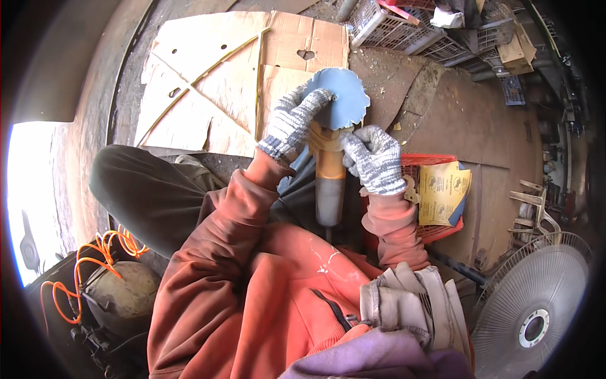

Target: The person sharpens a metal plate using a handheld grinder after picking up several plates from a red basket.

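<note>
A power sander or grinder point(329, 165) with a yellowish head and dark grey body stands upright in front of me, its cord running toward my lap. At its top end is a round blue sanding disc point(351, 104) with a ragged edge. My left hand point(295, 119), in a grey-and-white knitted glove, grips the disc's left side, its thumb across the face near the centre. My right hand point(375, 158), gloved alike, is closed beside the tool's head, just below the disc. Its fingertips touch or nearly touch the head; whether they pinch anything is hidden.
A flattened cardboard sheet point(221, 76) lies ahead on the left. To the right, a red basket point(435, 235) holds yellow-backed sandpaper sheets point(443, 189). A large fan point(533, 309) stands lower right. Orange coiled hose point(95, 252) and a tank point(123, 294) are lower left; crates point(385, 28) sit far right.
</note>
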The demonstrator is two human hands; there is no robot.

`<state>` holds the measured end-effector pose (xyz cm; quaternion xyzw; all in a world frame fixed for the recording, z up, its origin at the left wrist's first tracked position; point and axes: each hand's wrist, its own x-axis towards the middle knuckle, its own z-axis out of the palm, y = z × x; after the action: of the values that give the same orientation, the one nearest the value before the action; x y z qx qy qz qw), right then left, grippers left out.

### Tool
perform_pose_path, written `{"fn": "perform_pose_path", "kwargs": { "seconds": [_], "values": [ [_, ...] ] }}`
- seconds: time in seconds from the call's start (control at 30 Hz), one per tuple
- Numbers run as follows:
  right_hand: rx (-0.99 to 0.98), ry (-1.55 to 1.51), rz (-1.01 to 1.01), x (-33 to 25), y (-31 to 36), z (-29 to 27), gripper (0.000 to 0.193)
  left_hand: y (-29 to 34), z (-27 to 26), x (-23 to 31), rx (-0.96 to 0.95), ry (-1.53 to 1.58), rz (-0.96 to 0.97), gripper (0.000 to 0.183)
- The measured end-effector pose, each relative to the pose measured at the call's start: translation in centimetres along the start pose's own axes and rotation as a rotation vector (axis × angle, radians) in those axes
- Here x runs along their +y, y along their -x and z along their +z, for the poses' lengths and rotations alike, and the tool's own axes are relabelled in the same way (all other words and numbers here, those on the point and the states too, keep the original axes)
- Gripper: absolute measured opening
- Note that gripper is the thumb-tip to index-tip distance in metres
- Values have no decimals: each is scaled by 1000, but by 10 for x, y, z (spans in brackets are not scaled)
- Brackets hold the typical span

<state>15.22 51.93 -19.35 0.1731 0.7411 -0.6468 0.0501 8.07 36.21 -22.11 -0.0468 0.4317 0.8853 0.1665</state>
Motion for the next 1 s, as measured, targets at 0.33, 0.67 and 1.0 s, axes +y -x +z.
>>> {"fn": "perform_pose_path", "kwargs": {
  "seconds": [0.33, 0.67, 1.0],
  "values": [
    [277, -53, 260, 9, 24, -129, 21, -24, -11, -24, -1, 19, 68, 31],
    [264, 1487, 380, 172, 54, -247, 36, -32, -20, -23, -22, -9, 28, 40],
    [66, 1133, 431, 228, 44, -210, 51, -30, -5, -20, -219, -825, 294, 55]
  ]
}}
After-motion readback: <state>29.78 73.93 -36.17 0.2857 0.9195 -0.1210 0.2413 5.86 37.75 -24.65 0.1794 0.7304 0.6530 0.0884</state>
